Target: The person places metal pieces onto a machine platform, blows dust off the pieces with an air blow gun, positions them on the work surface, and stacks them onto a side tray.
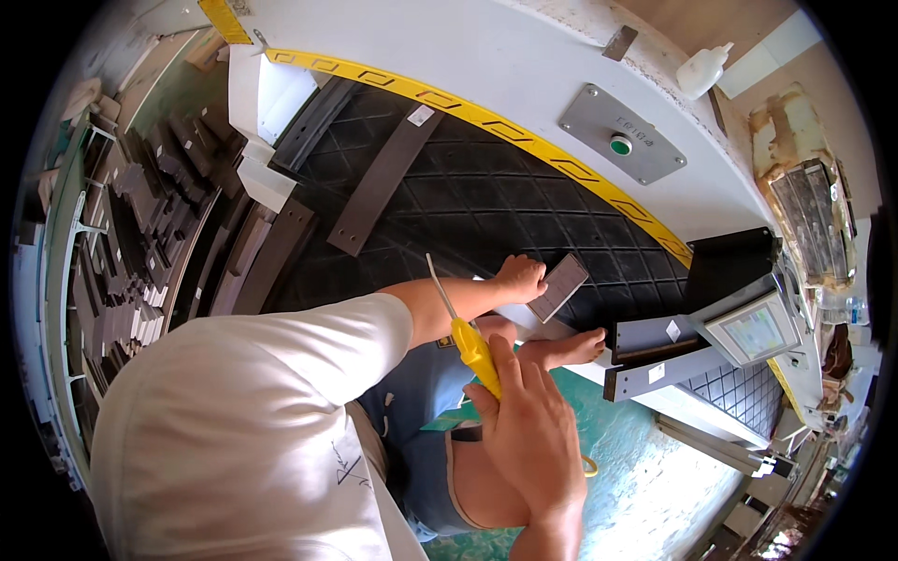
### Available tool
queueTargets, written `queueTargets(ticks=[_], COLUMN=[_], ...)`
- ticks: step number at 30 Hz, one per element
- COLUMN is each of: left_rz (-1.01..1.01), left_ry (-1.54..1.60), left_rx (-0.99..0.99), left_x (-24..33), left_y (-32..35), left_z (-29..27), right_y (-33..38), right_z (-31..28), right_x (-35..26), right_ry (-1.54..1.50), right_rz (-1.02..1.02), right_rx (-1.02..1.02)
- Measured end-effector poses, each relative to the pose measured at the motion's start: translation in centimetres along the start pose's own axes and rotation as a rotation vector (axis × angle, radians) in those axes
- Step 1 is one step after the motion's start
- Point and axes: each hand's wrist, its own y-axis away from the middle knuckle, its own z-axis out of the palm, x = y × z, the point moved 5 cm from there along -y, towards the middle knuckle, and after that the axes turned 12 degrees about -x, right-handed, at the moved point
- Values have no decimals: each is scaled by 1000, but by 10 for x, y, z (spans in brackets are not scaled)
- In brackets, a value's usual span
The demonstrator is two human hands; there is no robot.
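Tool (pixel 475 353) pt. hidden by R hand (pixel 531 425); forearm (pixel 550 540) cut off btm.

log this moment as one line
right hand: holding yellow tool | left hand: beside phone | brown board: lying on black surface

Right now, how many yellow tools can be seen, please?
1: the yellow tool is in the right hand, in front of the shorts. Others may be hidden behind the body.
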Motion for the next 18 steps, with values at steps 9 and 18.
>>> queueTargets(ticks=[9,18], left_rz=[43,70], left_ry=[24,-15], left_rx=[-227,-176], left_x=[0,-3], left_y=[0,-4], left_z=[-10,-4], right_y=[9,12], right_z=[1,4], right_x=[-8,-8], right_ry=[172,121], right_rz=[-46,-49], right_rx=[88,31])
